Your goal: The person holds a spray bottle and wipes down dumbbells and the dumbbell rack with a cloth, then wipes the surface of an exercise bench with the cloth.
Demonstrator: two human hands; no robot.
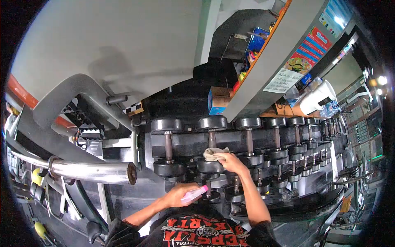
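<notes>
My right hand grips a crumpled beige cloth and presses it against the near end of a black dumbbell on the rack's upper tier. In front of my body, my left hand is wrapped round a small clear bottle with a pink top; its lower part is hidden by the fingers. Another dumbbell lies just left of the cloth, and one more lies to its right. Their handles are brownish grey.
The dumbbell rows run off to the right. At left, a chrome bar end of a gym machine juts toward me. Beyond the rack stand a cardboard box and a counter with posters. A white bucket sits by the counter.
</notes>
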